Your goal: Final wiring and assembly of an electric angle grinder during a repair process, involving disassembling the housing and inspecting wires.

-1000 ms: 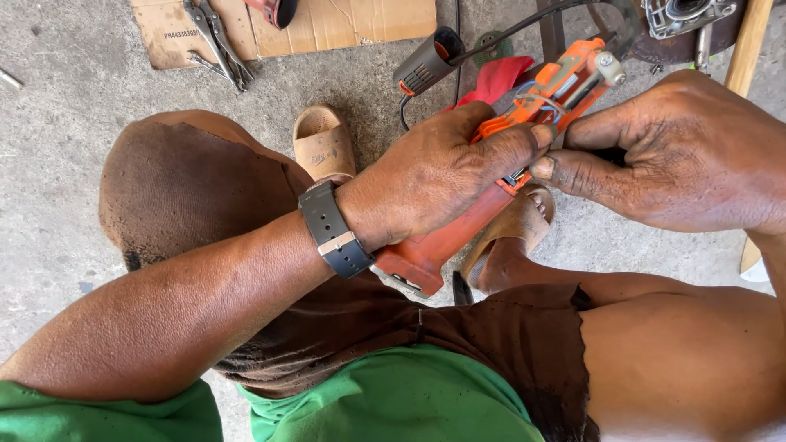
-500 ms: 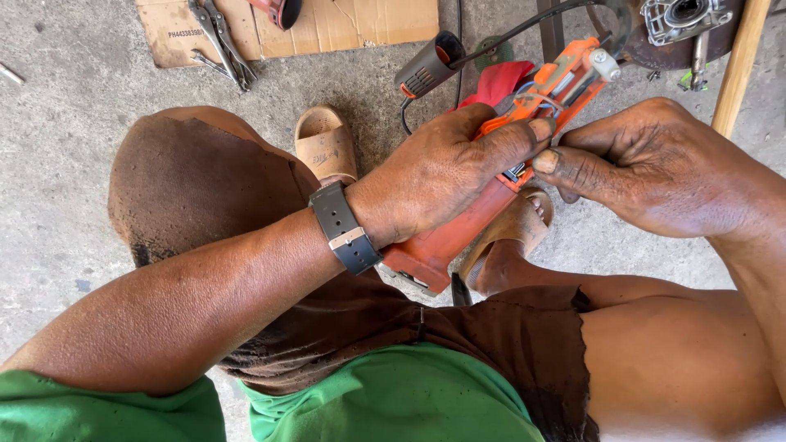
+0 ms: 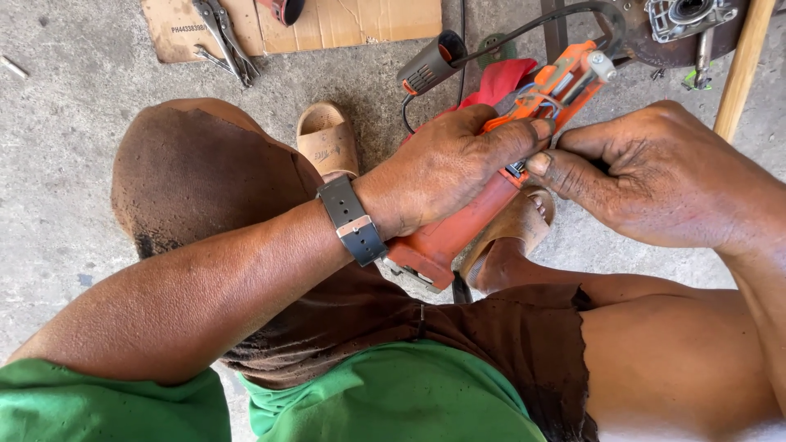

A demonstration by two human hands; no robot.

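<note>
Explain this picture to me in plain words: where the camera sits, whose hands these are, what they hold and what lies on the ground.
The camera is worn on a person's head and looks down past a green shirt and brown shorts at that person's own two hands. The left hand, with a dark strapped wristwatch on its wrist, grips an orange plastic power tool body whose casing is open at the far end, showing thin coloured wires. The right hand pinches at those wires with its fingertips. On the grey concrete floor lie a flat piece of brown cardboard with metal locking pliers on it, a tan sandal and a black power cord.
</note>
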